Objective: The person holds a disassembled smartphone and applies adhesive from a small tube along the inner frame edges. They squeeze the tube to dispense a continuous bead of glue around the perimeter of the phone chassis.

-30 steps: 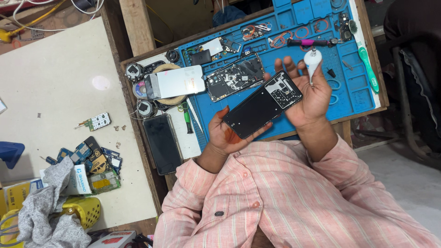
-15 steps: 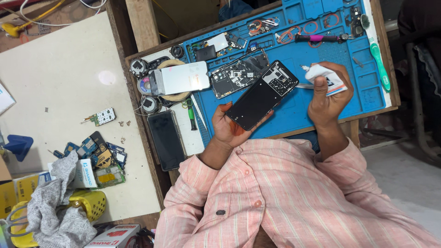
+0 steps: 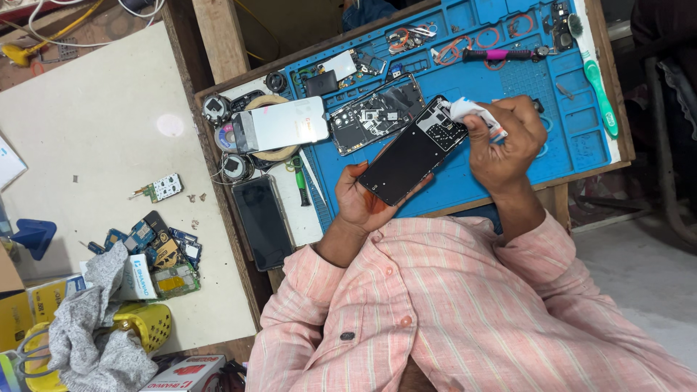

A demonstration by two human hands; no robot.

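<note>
left hand (image 3: 367,199) cradles opened phone (image 3: 412,150); right hand (image 3: 506,134) grip presses white wipe (image 3: 465,110) on its top.

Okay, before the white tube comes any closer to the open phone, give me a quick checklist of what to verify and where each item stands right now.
1. Open phone supported: ok, the left hand cradles its lower end above the blue mat.
2. White tube gripped: ok, the right hand pinches it.
3. Tube tip at the phone's exposed upper end: ok, it sits right at that edge.
4. Tube cap off: cannot tell, the tip is too small to make out.
5. Loose circuit board clear of the phone: ok, it lies apart on the mat.
6. Green toothbrush out of the way: ok, at the mat's far edge.
</note>
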